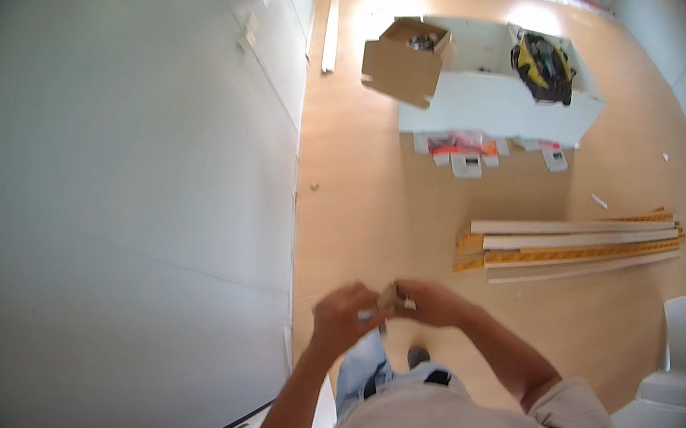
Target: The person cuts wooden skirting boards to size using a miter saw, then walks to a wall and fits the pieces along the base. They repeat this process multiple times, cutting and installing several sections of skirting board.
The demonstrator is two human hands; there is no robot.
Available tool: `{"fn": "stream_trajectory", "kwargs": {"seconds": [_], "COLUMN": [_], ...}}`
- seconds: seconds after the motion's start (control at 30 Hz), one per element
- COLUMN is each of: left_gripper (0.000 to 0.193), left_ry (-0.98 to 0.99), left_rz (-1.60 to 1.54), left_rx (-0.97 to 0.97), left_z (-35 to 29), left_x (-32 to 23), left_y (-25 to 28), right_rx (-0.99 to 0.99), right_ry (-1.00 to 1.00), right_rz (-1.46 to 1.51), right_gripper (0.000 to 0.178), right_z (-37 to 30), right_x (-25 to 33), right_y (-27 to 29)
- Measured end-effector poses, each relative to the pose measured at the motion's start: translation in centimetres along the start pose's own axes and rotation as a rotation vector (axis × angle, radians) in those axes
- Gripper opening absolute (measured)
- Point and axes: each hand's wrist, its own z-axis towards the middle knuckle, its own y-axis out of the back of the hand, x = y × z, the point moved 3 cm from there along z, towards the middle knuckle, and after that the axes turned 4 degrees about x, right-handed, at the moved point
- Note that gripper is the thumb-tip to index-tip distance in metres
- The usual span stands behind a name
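Observation:
My left hand [342, 312] and my right hand [434, 305] are raised close together in front of my body. Between them is a small tan piece [388, 298], blurred, with its kind too unclear to name. The fingers of both hands are closed around it. Something small and pale shows at the edge of each hand, too smeared to make out.
Long white and orange-yellow strips [574, 245] lie stacked on the tan floor at the right. Further off, a white box-like cabinet [505, 112] carries an open cardboard box [401, 70] and a black-and-yellow tool bag [544, 66]. A pale wall [113, 176] runs along my left.

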Motion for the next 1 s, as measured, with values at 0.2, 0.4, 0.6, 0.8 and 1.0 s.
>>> {"fn": "stream_trajectory", "kwargs": {"seconds": [0.2, 0.4, 0.6, 0.8, 1.0], "left_gripper": [0.035, 0.036, 0.032, 0.040, 0.048], "left_ry": [-0.193, -0.246, -0.111, 0.211, 0.484], "left_rz": [0.047, -0.024, -0.242, -0.309, -0.495], "left_rx": [-0.100, 0.087, 0.340, 0.530, 0.570], "left_z": [19.5, 37.3, 55.2, 73.3, 90.2], "left_x": [10.9, 20.0, 28.6, 40.2, 49.9], "left_y": [4.9, 8.2, 9.5, 8.1, 11.3], "right_rx": [-0.143, -0.265, -0.276, -0.176, -0.044], "right_ry": [0.117, -0.005, -0.187, -0.285, -0.173], "right_rz": [-0.069, -0.031, 0.151, 0.223, 0.329], "right_gripper": [0.023, 0.023, 0.026, 0.020, 0.022], "right_z": [18.0, 31.2, 44.0, 60.1, 76.2], "right_x": [-0.5, -1.9, -4.4, -11.8, -15.2], "right_y": [12.3, 23.2, 34.7, 48.2, 61.5]}}
